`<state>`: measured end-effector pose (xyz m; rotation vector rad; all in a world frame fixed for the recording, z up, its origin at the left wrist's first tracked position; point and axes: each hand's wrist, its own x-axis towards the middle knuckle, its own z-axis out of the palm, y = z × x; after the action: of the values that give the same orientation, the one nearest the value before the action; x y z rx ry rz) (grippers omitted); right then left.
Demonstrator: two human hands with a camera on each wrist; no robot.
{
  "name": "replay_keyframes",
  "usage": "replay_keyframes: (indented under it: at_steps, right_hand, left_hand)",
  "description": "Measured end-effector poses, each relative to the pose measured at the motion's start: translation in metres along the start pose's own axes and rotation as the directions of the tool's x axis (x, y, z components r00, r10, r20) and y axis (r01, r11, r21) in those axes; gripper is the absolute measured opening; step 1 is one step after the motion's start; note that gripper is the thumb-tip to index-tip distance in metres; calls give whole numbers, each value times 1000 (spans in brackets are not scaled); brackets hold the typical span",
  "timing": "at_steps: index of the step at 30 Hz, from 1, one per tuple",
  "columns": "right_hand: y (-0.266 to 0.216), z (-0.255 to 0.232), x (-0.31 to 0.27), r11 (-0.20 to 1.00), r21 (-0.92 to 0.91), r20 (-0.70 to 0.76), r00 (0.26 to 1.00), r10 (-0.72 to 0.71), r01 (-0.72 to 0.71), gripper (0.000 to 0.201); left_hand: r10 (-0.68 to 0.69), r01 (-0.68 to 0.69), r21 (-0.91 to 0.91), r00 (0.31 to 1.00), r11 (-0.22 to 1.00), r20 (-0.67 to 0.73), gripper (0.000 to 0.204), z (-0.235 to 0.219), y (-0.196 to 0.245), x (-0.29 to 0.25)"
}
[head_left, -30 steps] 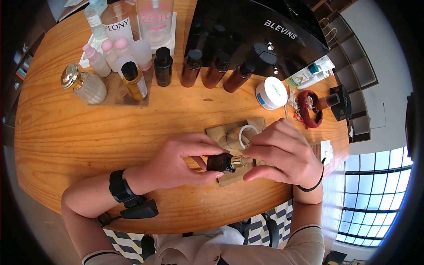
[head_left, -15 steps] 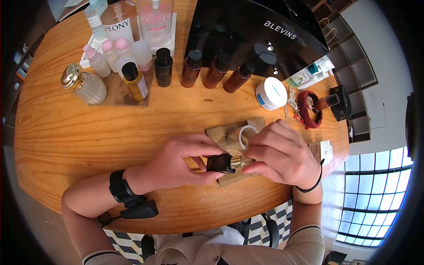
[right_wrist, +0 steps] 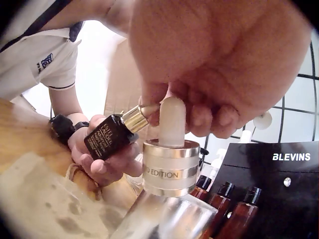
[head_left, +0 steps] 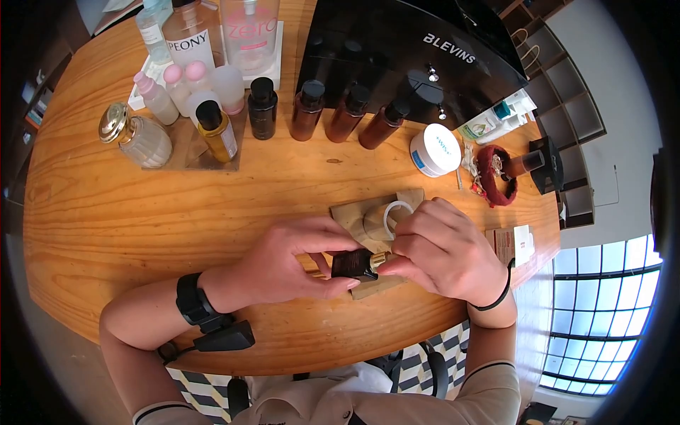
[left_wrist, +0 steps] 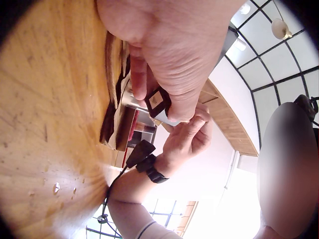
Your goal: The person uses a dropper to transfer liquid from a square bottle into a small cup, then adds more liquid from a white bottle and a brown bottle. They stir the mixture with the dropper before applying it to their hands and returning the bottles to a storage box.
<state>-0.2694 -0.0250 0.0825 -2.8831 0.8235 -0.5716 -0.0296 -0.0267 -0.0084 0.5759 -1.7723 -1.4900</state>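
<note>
In my left hand (head_left: 304, 258) I hold a small dark square dropper bottle (head_left: 352, 263) on its side, thumb and fingers on opposite faces. Its gold-collared dropper cap (right_wrist: 135, 119) points toward my right hand (head_left: 450, 251), whose thumb and fingers pinch the bulb end. The bottle's dark label carries pale print in the right wrist view. Close to that camera, below my right hand, is another dropper top (right_wrist: 171, 162) with a silver band and whitish bulb. A brown paper piece (head_left: 348, 214) lies beneath the hands, bearing a tan round thing with a white ring (head_left: 398, 221).
Three brown bottles (head_left: 345, 120) and a black bottle (head_left: 262, 110) stand before a black box (head_left: 397, 49). A white jar (head_left: 435, 150) and dark red ring-shaped thing (head_left: 497, 177) are to the right. Pink-capped bottles (head_left: 173, 85) and a ribbed glass bottle (head_left: 145, 142) stand at left.
My right hand has shifted slightly left toward the bottle, its thumb coming up to the gold collar and its fingers tightening on the dropper. My left hand and bottle have barely moved.
</note>
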Motion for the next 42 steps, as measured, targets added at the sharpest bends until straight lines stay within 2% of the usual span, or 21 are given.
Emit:
replay_keyframes:
  at_steps: [5, 11, 16, 20, 23, 26, 28, 32, 34, 42]
  right_hand:
    - [0, -5, 3, 1000, -8, 34, 999, 0, 0, 35]
    - [-1, 1, 1, 999, -41, -14, 1000, -23, 22, 37]
    - [0, -3, 2, 1000, 22, 36, 999, 15, -15, 35]
    - [-3, -3, 5, 999, 28, 2, 1000, 19, -19, 36]
    - [-3, 1, 1, 999, -32, 14, 999, -40, 41, 36]
    - [-4, -3, 0, 999, -27, 94, 995, 45, -43, 40]
    - [-3, -2, 3, 999, 1, -17, 999, 50, -50, 39]
    - [-2, -2, 4, 999, -29, -7, 1000, -20, 20, 32]
    - [-1, 0, 3, 999, 17, 2, 999, -33, 33, 31]
    - [-6, 5, 1, 998, -57, -12, 1000, 9, -10, 30]
  left_hand:
    - [-3, 3, -3, 1000, 1000, -3, 37, 0, 1, 0]
    - [0, 0, 6, 1000, 1000, 2, 36, 0, -2, -1]
    - [-6, 6, -4, 1000, 1000, 8, 35, 0, -1, -1]
    - [-5, 5, 13, 1000, 1000, 2, 35, 0, 0, -1]
    - [-8, 8, 12, 1000, 1000, 14, 35, -1, 0, 0]
    - [-14, 14, 8, 1000, 1000, 6, 35, 0, 0, 0]
    - [-17, 17, 2, 1000, 1000, -4, 35, 0, 0, 0]
    - [5, -5, 2, 1000, 1000, 2, 34, 0, 1, 0]
    - [9, -9, 2, 1000, 1000, 9, 35, -1, 0, 0]
    - [5, -6, 15, 1000, 1000, 7, 35, 0, -1, -2]
